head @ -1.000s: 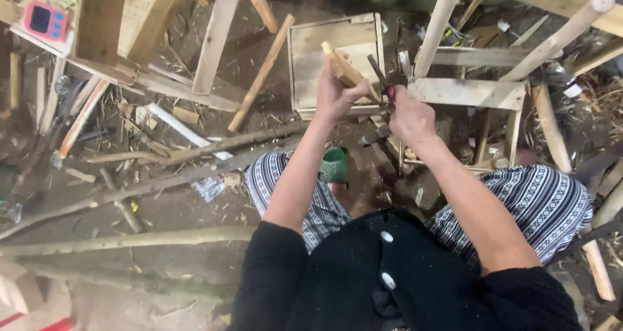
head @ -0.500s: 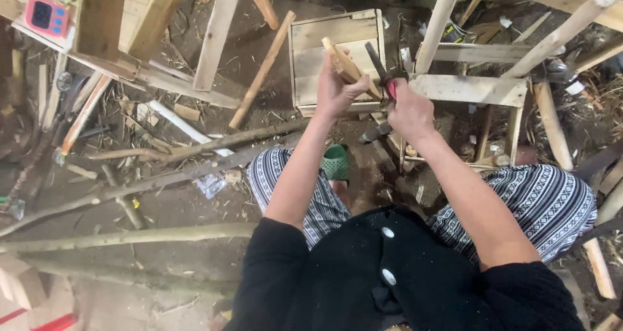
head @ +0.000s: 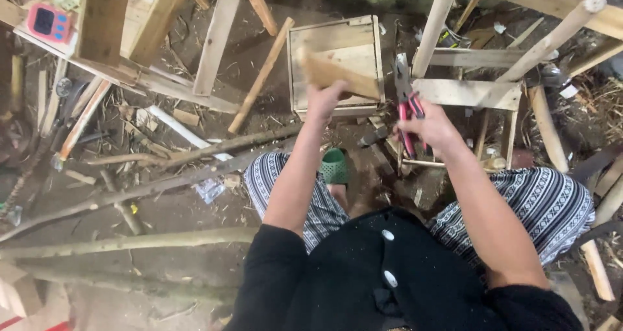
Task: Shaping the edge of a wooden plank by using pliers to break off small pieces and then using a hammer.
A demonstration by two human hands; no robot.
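Observation:
My left hand [head: 322, 101] grips a short flat piece of wood [head: 337, 74], held slanted above the ground in front of a shallow wooden box [head: 332, 36]. My right hand [head: 433, 128] holds pliers with red handles [head: 407, 104], jaws pointing away from me, close to the plank [head: 467, 92] of an unfinished wooden frame. The two hands are apart, about a hand's width between them. My knees in striped trousers [head: 551, 201] spread to both sides.
The frame's round pale legs [head: 436, 19] stick up at the right. Long branches [head: 149, 182] and wooden slats [head: 217, 36] lie across the dirt floor at the left. A green sandal [head: 334, 165] sits between my knees. A pink timer [head: 49, 23] rests top left.
My left hand has lifted the wood piece up and leftward, away from the frame. My right hand has shifted slightly right with the pliers, so the hands have separated.

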